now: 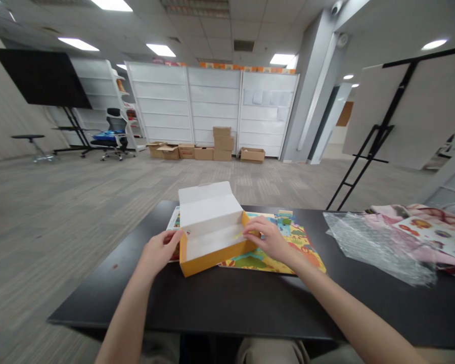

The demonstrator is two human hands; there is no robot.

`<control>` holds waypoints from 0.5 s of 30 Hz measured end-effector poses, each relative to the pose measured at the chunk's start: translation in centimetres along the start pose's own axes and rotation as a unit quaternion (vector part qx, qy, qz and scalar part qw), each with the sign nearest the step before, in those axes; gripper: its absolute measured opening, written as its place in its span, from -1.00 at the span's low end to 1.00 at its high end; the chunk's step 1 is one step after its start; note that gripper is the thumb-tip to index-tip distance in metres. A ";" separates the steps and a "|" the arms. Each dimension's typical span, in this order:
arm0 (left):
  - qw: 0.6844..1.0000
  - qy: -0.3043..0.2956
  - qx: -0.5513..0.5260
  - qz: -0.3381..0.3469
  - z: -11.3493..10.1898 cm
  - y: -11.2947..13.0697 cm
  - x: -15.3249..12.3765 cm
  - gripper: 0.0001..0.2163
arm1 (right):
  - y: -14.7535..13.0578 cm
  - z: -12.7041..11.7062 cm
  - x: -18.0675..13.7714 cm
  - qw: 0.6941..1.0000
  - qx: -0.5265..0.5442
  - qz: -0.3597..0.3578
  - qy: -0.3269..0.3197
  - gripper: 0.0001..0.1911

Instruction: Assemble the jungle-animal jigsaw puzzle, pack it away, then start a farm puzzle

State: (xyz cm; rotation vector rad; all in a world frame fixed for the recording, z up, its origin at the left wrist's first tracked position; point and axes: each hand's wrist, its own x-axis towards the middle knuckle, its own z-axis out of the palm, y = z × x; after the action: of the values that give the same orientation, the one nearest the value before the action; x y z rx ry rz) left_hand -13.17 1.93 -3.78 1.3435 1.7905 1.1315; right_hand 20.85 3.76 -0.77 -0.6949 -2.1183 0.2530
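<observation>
A yellow cardboard box (pixel 212 255) with a white inside and its lid flipped up stands on the black table (pixel 227 303). My left hand (pixel 160 251) rests against the box's left end, fingers curled on its edge. My right hand (pixel 270 237) grips the box's right end wall with pinched fingers. Under and right of the box lies a colourful picture board (pixel 284 253). A few small coloured pieces (pixel 285 217) sit at the board's far edge.
Crumpled clear plastic wrap (pixel 375 242) and colourful printed sheets (pixel 432 230) lie on the table's right side. Beyond the table are open carpet, cardboard boxes (pixel 222 144) by white shelving, an office chair (pixel 114 134) and a black easel stand (pixel 367 151).
</observation>
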 end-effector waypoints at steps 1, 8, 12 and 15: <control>1.000 -0.020 -0.025 -0.002 0.1 0.3 0.1 -0.48 | 0.0 0.0 0.0 1.000 0.001 -0.009 -0.014 -0.85; 0.988 0.002 -0.155 -0.012 1.6 2.8 -0.4 -0.54 | 6.3 -5.3 -0.8 0.965 -0.188 0.120 0.134 -0.75; 0.976 0.015 -0.216 0.008 2.1 3.3 -0.5 -0.52 | 11.4 -7.8 -3.2 0.917 -0.329 0.216 0.061 -0.62; 0.964 0.005 -0.265 0.015 2.5 3.8 -1.0 -0.51 | 12.8 -8.5 -4.3 0.917 -0.302 0.259 -0.024 -0.68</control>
State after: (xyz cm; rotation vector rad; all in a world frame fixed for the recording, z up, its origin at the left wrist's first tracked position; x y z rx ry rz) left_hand -9.16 2.10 -1.45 1.0411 1.3366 1.4993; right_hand 34.60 11.33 -3.86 -1.6320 -2.0223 -0.1212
